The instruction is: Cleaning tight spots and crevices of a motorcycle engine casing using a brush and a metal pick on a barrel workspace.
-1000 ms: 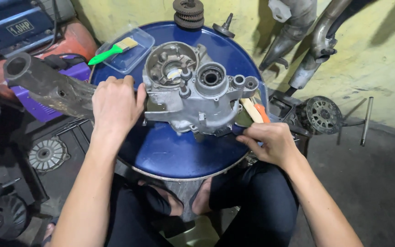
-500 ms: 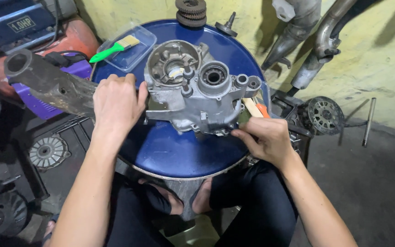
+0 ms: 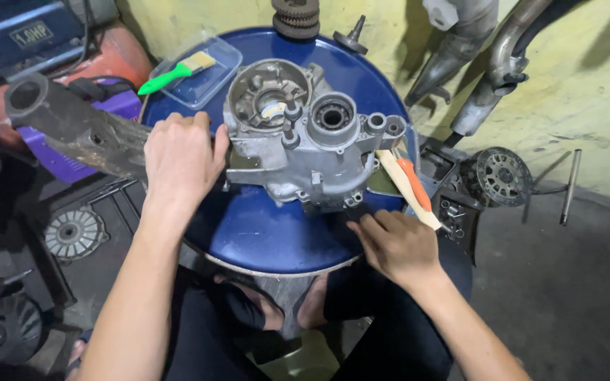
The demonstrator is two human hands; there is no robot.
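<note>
Mid-frame on the blue drum top (image 3: 262,236) sits the grey engine casing (image 3: 305,144) — left hand (image 3: 181,159) curled against its left edge, right hand (image 3: 397,243) fingers bent, fingertips touching its lower edge.

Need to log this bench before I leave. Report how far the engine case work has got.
Done: the grey engine case lies stripped on the blue drum top, its bearing bores open and empty.
In hand: the left hand steadies the case's left edge; the right hand sits at its lower right corner, beside a wooden-handled tool.
Left: gears and the brush in its tray lie unused.
</note>
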